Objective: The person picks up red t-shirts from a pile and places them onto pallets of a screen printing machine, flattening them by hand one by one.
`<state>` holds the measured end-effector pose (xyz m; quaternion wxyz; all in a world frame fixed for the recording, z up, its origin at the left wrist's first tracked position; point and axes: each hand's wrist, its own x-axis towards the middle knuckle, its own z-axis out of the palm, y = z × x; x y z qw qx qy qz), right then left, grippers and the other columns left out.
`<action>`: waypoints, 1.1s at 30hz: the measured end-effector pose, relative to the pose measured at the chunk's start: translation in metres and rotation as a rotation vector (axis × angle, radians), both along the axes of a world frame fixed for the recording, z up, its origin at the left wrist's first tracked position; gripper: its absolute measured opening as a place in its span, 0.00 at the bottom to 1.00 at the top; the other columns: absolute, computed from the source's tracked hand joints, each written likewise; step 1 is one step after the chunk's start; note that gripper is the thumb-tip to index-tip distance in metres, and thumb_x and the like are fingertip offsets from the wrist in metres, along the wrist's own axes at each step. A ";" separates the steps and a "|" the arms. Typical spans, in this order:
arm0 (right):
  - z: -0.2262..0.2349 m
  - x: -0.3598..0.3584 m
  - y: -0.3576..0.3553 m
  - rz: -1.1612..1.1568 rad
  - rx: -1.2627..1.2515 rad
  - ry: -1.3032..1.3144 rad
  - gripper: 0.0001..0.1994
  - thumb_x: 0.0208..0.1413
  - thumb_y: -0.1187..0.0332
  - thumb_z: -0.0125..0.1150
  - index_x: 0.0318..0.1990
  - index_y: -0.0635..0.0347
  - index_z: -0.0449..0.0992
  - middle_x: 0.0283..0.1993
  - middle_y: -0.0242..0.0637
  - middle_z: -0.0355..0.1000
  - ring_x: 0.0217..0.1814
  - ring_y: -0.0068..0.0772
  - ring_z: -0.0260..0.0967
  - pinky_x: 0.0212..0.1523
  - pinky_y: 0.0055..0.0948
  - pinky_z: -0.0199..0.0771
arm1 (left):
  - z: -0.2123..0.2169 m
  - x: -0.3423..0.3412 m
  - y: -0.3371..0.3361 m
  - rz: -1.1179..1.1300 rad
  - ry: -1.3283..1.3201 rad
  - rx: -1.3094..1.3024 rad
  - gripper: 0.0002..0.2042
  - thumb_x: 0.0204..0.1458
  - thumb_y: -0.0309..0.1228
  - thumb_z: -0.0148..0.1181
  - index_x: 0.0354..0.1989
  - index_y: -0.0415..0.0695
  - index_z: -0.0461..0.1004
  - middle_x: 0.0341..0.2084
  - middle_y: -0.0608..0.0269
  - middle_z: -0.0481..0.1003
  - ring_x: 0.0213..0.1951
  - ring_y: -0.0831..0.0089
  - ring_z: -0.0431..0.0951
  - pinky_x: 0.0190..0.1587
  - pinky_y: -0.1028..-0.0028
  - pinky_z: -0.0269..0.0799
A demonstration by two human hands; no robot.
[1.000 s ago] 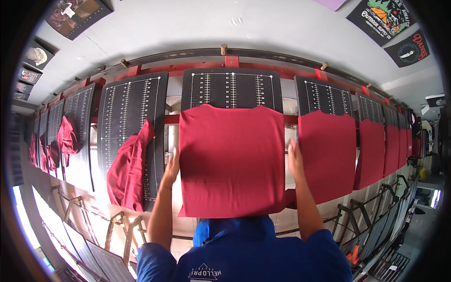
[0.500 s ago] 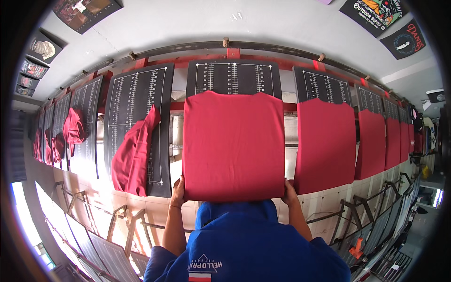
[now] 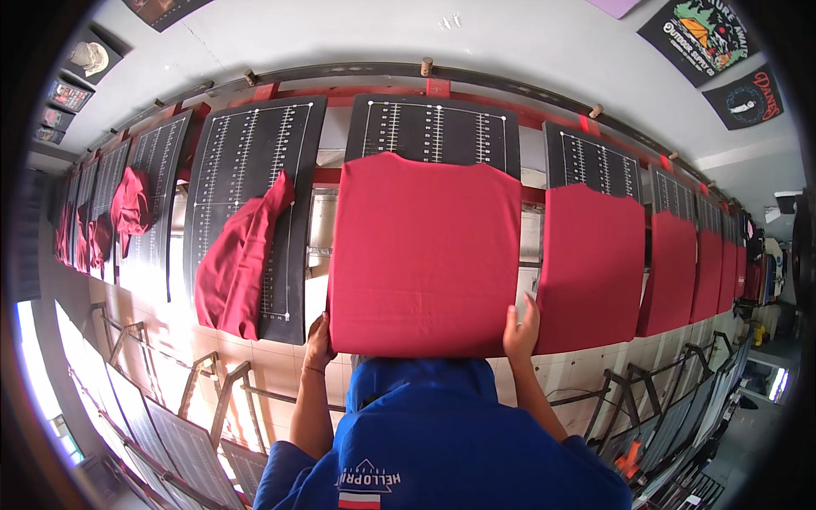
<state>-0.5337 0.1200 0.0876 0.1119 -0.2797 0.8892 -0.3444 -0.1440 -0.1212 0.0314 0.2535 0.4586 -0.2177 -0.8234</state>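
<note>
- A red shirt [image 3: 425, 255] lies stretched flat over the centre board [image 3: 435, 127], a black platen with white ruler marks that shows only above the shirt's collar edge.
- The left hand [image 3: 320, 340] grips the shirt's lower left corner, fingers curled around the hem.
- The right hand [image 3: 522, 330] holds the lower right corner, fingers spread up along the shirt's side edge.
- Both forearms rise from the lower edge, on either side of a blue hooded top [image 3: 442, 442] that the person wears.
- On the left board [image 3: 255, 144], a crumpled red shirt [image 3: 242, 259] hangs loosely, not pulled on.
- On the right board [image 3: 599, 157], another red shirt [image 3: 591, 268] sits smooth and flat, with more dressed boards curving away behind it.
- Further left, more bunched red shirts [image 3: 127, 204] hang on boards.
- Metal frames [image 3: 204, 382] stand below the row.
</note>
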 end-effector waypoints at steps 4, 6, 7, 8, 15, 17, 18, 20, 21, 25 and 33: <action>0.047 0.001 -0.121 0.891 0.144 0.373 0.32 0.63 0.48 0.55 0.67 0.62 0.65 0.72 0.50 0.59 0.76 0.58 0.52 0.73 0.54 0.51 | 0.005 0.002 0.001 -0.002 0.026 0.005 0.20 0.70 0.42 0.46 0.55 0.36 0.72 0.44 0.55 0.80 0.42 0.70 0.83 0.44 0.71 0.81; 0.046 -0.030 -0.179 1.049 0.198 0.523 0.36 0.64 0.42 0.50 0.70 0.61 0.62 0.75 0.48 0.55 0.78 0.57 0.48 0.76 0.55 0.46 | 0.004 0.001 -0.004 -0.012 0.002 0.015 0.21 0.71 0.43 0.44 0.54 0.36 0.73 0.42 0.56 0.81 0.40 0.71 0.83 0.43 0.72 0.81; 0.039 -0.060 -0.210 0.943 0.196 0.562 0.37 0.65 0.41 0.49 0.70 0.61 0.61 0.76 0.48 0.54 0.78 0.57 0.47 0.76 0.55 0.46 | 0.011 -0.005 -0.009 -0.041 -0.033 -0.006 0.22 0.71 0.44 0.43 0.54 0.36 0.73 0.42 0.56 0.81 0.40 0.71 0.83 0.43 0.72 0.81; 0.032 -0.091 -0.241 0.833 0.194 0.594 0.37 0.65 0.41 0.48 0.71 0.61 0.60 0.76 0.48 0.54 0.79 0.56 0.47 0.76 0.56 0.45 | 0.019 -0.010 -0.013 -0.076 -0.070 -0.020 0.23 0.71 0.45 0.42 0.54 0.35 0.73 0.42 0.56 0.81 0.40 0.71 0.83 0.42 0.72 0.81; 0.024 0.086 -0.146 1.432 0.066 0.323 0.35 0.59 0.40 0.53 0.67 0.51 0.68 0.74 0.38 0.59 0.78 0.44 0.51 0.77 0.55 0.45 | 0.039 -0.040 -0.048 -0.245 -0.501 -0.377 0.24 0.67 0.48 0.51 0.42 0.33 0.76 0.28 0.65 0.75 0.31 0.77 0.71 0.35 0.73 0.69; 0.025 0.081 -0.146 1.654 0.055 0.247 0.34 0.59 0.39 0.54 0.67 0.47 0.69 0.75 0.35 0.59 0.79 0.42 0.51 0.78 0.54 0.42 | 0.055 -0.050 -0.059 -0.280 -0.661 -0.525 0.21 0.64 0.45 0.58 0.39 0.33 0.76 0.25 0.66 0.74 0.30 0.76 0.70 0.33 0.71 0.67; 0.028 0.061 -0.176 1.550 0.099 0.327 0.33 0.60 0.40 0.54 0.67 0.48 0.69 0.75 0.37 0.59 0.79 0.44 0.50 0.78 0.55 0.42 | 0.063 -0.055 -0.063 -0.319 -0.812 -0.552 0.16 0.57 0.37 0.67 0.36 0.33 0.74 0.23 0.63 0.73 0.27 0.76 0.68 0.31 0.71 0.66; 0.034 0.007 -0.265 1.141 0.134 0.537 0.32 0.61 0.44 0.53 0.66 0.57 0.67 0.73 0.45 0.59 0.77 0.51 0.51 0.76 0.56 0.44 | 0.082 -0.058 -0.067 -0.258 -0.824 -0.630 0.14 0.54 0.34 0.68 0.35 0.34 0.73 0.22 0.62 0.71 0.26 0.77 0.66 0.29 0.71 0.65; 0.026 -0.023 -0.303 0.898 0.093 0.603 0.32 0.62 0.46 0.53 0.65 0.61 0.67 0.73 0.49 0.59 0.77 0.54 0.52 0.76 0.57 0.45 | 0.087 -0.061 -0.069 -0.238 -0.820 -0.676 0.13 0.53 0.32 0.69 0.34 0.34 0.73 0.21 0.62 0.70 0.25 0.77 0.66 0.29 0.71 0.65; 0.063 0.061 -0.308 0.943 0.020 0.587 0.27 0.60 0.55 0.54 0.60 0.67 0.68 0.66 0.56 0.64 0.71 0.58 0.59 0.72 0.59 0.53 | 0.106 -0.049 -0.068 -0.017 -1.076 -0.833 0.04 0.50 0.20 0.58 0.34 0.36 0.71 0.23 0.55 0.69 0.26 0.65 0.70 0.33 0.65 0.68; 0.032 0.067 -0.292 1.442 0.139 0.513 0.40 0.63 0.36 0.44 0.72 0.57 0.58 0.78 0.43 0.50 0.81 0.47 0.43 0.79 0.52 0.36 | 0.137 0.031 0.044 0.090 -1.313 -0.673 0.12 0.54 0.17 0.47 0.46 0.37 0.70 0.41 0.55 0.68 0.38 0.66 0.70 0.37 0.71 0.68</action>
